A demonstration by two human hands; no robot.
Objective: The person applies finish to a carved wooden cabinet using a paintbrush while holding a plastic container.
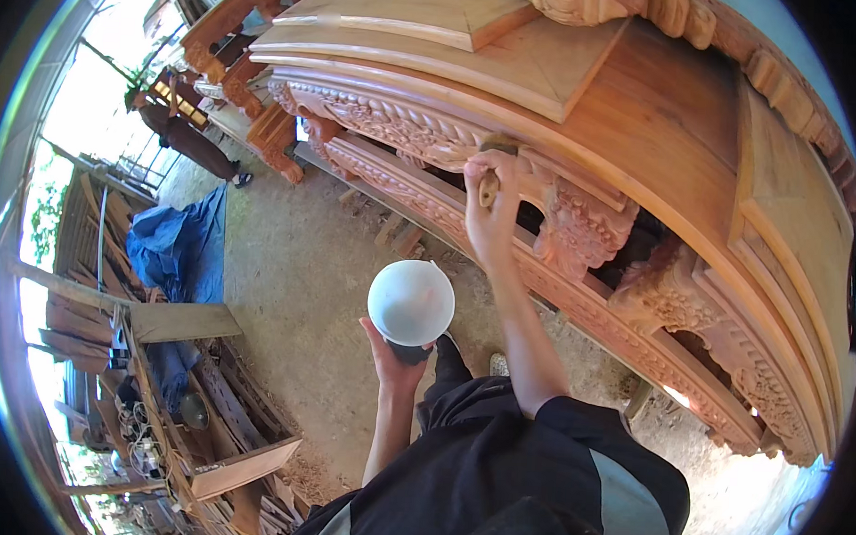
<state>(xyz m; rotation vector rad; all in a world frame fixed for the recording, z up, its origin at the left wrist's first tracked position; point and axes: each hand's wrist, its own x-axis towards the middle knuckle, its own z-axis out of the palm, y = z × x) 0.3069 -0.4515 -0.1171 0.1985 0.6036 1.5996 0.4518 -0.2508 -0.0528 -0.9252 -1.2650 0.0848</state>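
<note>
My left hand [394, 363] is wrapped round the underside of a white bowl [411, 302], held in front of my body. What the bowl contains, if anything, I cannot make out. My right hand [492, 208] is closed on a brush [488, 188] with a pale wooden handle. The brush's dark bristles [499, 142] touch, or nearly touch, the carved edge of a large reddish-brown wooden piece of furniture [386, 125]. Flowers and scrolls are carved along its apron [585, 226], with dark openings between them.
Beyond the left end stands more carved furniture [277, 135], and a person in dark clothes [174, 127] is near it. A blue tarp [179, 245] lies at left. Below it a wooden rack [242, 469] holds offcuts and cables. Wood scraps [405, 238] lie on the bare floor [286, 281].
</note>
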